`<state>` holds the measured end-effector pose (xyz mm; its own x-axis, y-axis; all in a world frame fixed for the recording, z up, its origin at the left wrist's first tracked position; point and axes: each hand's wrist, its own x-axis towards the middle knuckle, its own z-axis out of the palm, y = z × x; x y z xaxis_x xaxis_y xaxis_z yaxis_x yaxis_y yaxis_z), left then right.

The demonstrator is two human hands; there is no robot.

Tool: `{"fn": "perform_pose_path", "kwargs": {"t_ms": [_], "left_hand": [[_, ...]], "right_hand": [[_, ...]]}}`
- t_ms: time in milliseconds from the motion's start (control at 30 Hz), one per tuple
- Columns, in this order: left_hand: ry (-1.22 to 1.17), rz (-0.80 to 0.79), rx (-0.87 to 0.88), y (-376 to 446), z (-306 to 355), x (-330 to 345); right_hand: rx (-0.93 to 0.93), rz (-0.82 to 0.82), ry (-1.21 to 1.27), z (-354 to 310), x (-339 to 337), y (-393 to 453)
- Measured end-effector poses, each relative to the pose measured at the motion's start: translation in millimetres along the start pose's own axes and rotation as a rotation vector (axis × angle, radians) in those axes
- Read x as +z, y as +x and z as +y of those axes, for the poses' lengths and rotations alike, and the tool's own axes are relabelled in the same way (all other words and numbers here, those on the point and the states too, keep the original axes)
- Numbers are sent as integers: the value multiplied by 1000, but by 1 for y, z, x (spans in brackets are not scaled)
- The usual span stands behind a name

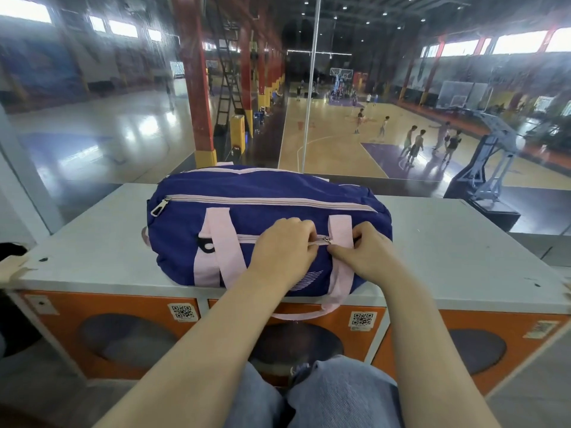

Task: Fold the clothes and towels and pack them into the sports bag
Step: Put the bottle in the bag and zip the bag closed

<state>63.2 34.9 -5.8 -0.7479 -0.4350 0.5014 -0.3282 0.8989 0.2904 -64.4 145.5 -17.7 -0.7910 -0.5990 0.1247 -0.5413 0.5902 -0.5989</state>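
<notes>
A dark blue sports bag [253, 193] with pink straps and pink zippers lies on a grey cabinet top [448, 242]. Its top zipper runs closed across the bag. My left hand [284, 254] rests on the bag's front and pinches the fabric beside the front pocket zipper. My right hand [364, 251] grips the bag just right of the small metal zipper pull [326, 240], which sits between the two hands. One pink handle [302, 315] hangs over the cabinet's front edge. No clothes or towels are visible.
The cabinet has orange doors [123, 310] with dark oval windows and QR stickers. Behind it a glass pane looks down on a basketball court [355, 143] with several players. A dark object [10, 250] sits at the far left. My knees in jeans [333, 393] are below.
</notes>
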Motion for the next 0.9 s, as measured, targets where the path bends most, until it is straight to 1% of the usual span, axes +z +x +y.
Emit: {"fn": "perform_pose_path", "kwargs": {"t_ms": [100, 233, 300, 367, 433, 500, 633, 900], "left_hand": [[25, -56, -5, 1, -1, 2], [91, -120, 22, 2, 2, 7], [107, -116, 32, 1, 6, 10], [116, -92, 21, 0, 9, 13], [153, -61, 2, 0, 12, 19], [209, -32, -13, 3, 14, 25], [311, -24, -9, 9, 18, 31], [319, -18, -9, 10, 16, 35]], "right_hand": [[9, 51, -18, 2, 0, 2], [25, 106, 50, 3, 0, 0], [43, 116, 102, 3, 2, 0], [66, 114, 207, 4, 4, 0], [84, 121, 315, 5, 5, -1], [81, 130, 360, 5, 5, -2], [80, 145, 374, 5, 6, -1], [71, 144, 332, 8, 10, 2]]}}
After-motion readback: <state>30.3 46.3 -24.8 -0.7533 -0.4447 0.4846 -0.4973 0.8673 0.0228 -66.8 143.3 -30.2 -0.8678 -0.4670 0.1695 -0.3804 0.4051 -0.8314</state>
